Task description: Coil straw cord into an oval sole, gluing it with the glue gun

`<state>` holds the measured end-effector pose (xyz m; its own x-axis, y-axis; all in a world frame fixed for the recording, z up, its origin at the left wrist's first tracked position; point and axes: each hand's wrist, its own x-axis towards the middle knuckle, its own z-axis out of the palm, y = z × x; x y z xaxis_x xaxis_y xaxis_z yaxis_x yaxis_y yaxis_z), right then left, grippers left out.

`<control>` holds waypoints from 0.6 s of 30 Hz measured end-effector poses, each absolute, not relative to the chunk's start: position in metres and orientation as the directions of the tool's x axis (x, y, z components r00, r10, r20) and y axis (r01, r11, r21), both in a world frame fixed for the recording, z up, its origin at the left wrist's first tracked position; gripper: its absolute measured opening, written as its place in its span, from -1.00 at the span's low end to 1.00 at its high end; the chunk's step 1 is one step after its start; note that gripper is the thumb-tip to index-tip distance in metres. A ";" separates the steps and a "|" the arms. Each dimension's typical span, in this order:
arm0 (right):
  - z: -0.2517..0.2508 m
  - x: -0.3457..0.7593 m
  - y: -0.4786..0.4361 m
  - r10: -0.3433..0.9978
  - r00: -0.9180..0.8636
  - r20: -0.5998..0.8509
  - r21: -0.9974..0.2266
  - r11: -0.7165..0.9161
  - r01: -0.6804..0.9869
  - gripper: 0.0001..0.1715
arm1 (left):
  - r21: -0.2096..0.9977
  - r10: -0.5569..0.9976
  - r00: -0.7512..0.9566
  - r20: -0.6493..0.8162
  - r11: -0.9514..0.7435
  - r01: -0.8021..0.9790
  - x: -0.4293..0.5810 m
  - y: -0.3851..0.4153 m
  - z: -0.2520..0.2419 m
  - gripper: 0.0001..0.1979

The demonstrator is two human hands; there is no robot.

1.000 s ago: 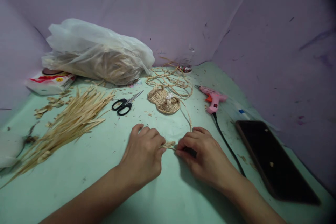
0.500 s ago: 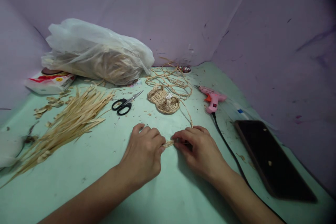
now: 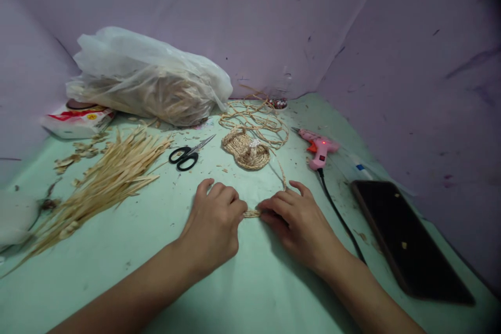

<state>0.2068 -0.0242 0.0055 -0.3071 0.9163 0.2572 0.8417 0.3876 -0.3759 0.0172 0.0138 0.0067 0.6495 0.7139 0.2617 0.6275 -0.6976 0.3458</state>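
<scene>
Between my two hands runs a short stretch of braided straw cord [image 3: 251,214]. My left hand [image 3: 217,219] pinches one end of it, and the fingertips of my right hand [image 3: 291,222] close on the other end. A strand of the cord rises past my right fingers towards a coiled straw piece [image 3: 247,150] shaped like a small slipper, with white beads on its strap. Behind that piece lies a loose tangle of thin cord [image 3: 254,120]. My fingers hide the cord's ends.
Black-handled scissors [image 3: 191,154] and a bundle of dry straw [image 3: 105,177] lie on the left. A plastic bag [image 3: 156,83] rests at the back. On the right are a pink glue gun [image 3: 319,147], its black cable and a phone [image 3: 410,240].
Both hands keep their hold on the cord, with my right fingers shifted slightly. A red light now shows on the glue gun. The whole view has moved a little.
</scene>
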 end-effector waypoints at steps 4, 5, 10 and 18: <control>0.004 0.208 -0.023 0.919 -0.305 0.248 -0.412 0.385 0.826 -0.81 | 0.322 0.700 0.659 0.274 -0.713 0.623 0.017 0.015 0.006 -0.77; 0.004 0.208 -0.023 0.917 -0.310 0.253 -0.416 0.392 0.820 -0.80 | 0.321 0.699 0.659 0.277 -0.714 0.622 0.017 0.015 0.006 -0.77; 0.005 0.208 -0.022 0.901 -0.334 0.275 -0.402 0.424 0.812 -0.81 | 0.316 0.699 0.660 0.274 -0.714 0.625 0.017 0.015 0.006 -0.77; 0.009 0.206 -0.026 0.878 -0.374 0.299 -0.363 0.467 0.807 -0.83 | 0.218 0.636 0.708 0.307 -0.771 0.598 0.014 0.019 0.005 -0.72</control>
<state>0.2059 -0.0256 0.0086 -0.3735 0.8782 0.2989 0.8068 0.4665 -0.3626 0.0136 0.0194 0.0050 0.7080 0.6359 0.3071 0.5982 -0.7712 0.2178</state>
